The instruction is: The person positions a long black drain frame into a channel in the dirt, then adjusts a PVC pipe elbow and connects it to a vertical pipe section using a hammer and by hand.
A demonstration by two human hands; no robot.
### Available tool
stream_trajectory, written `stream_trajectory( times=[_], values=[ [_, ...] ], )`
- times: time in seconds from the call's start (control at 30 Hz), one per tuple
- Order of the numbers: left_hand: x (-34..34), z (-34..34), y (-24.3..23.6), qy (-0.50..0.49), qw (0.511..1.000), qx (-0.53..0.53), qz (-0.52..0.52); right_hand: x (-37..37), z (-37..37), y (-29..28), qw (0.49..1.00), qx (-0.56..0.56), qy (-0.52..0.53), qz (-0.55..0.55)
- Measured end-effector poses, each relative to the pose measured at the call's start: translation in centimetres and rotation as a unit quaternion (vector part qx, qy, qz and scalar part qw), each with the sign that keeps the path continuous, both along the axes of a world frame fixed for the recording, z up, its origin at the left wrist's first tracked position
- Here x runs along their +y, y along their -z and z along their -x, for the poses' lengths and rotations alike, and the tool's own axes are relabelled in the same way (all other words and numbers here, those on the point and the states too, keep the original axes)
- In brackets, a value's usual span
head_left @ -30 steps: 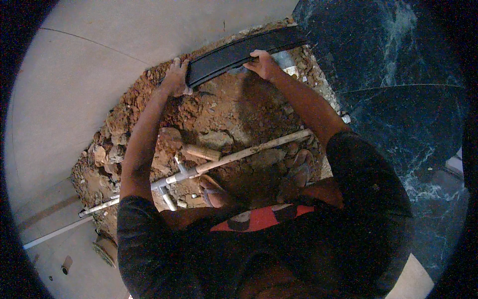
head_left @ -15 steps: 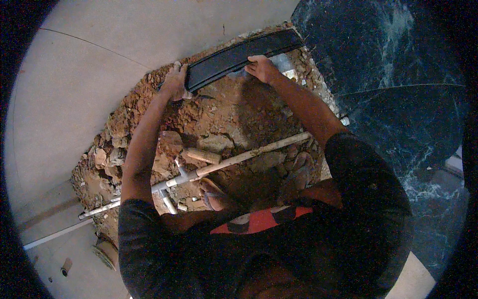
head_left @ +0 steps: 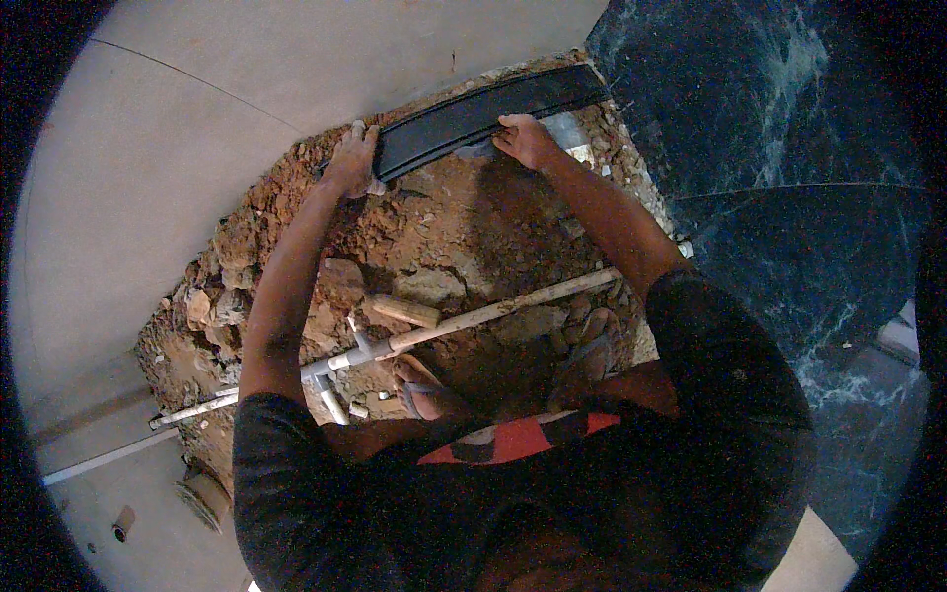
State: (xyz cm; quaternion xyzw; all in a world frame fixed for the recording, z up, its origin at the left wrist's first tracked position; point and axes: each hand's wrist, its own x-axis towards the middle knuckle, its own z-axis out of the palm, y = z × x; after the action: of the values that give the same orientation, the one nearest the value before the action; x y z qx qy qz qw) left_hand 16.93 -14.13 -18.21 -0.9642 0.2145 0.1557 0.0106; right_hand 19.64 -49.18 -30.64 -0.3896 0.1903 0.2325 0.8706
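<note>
A long black panel [head_left: 454, 123] with ridged long edges lies along the far edge of a dug-out patch of reddish soil. At its left end, my left hand [head_left: 352, 164] is wrapped round the short edge, fingers pointing away from me. My right hand [head_left: 526, 142] grips the near long edge, right of the panel's middle, with the fingers curled over it. Both arms are stretched forward. Beneath the panel, the contact with the ground is mostly hidden.
A pale pipe [head_left: 523, 298] with a grey tee fitting [head_left: 321, 368] crosses the soil before my sandalled feet [head_left: 419, 383]. Close by lies a short tan cylinder [head_left: 405, 311]. Broken stones [head_left: 212, 304] line the left. Smooth grey concrete [head_left: 197, 148] and dark marbled slabs [head_left: 750, 128] border the patch.
The view has shifted slightly, so the panel's far right end sits a little lower in it. Both hands keep the same hold on the panel.
</note>
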Motion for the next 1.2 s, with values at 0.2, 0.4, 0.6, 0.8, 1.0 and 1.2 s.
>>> stream_trajectory(
  times=[0.2,0.4,0.6,0.8,1.0,1.2],
  values=[
    [-0.2,0.3,-0.7,-0.024,0.998,0.025,-0.053,1.4,0.6,-3.2,0.999,0.029,-0.002,0.044],
    [1.1,0.9,-0.4,-0.024,1.000,-0.003,-0.015,2.1,-0.2,-2.2,0.999,0.015,-0.028,0.032],
    [0.1,0.3,0.1,-0.013,1.000,0.013,0.019,-0.5,-2.0,4.6,0.966,-0.177,-0.029,0.185],
    [1.1,0.6,1.0,-0.007,0.999,-0.013,0.031,0.2,-2.1,4.4,0.967,-0.175,-0.024,0.183],
    [0.5,0.9,0.1,-0.024,0.999,0.014,0.039,0.2,-1.8,4.8,0.967,-0.167,-0.016,0.192],
    [-0.4,1.1,-0.6,-0.024,0.999,-0.001,0.023,-0.4,-1.7,4.8,0.964,-0.174,-0.020,0.201]
  ],
)
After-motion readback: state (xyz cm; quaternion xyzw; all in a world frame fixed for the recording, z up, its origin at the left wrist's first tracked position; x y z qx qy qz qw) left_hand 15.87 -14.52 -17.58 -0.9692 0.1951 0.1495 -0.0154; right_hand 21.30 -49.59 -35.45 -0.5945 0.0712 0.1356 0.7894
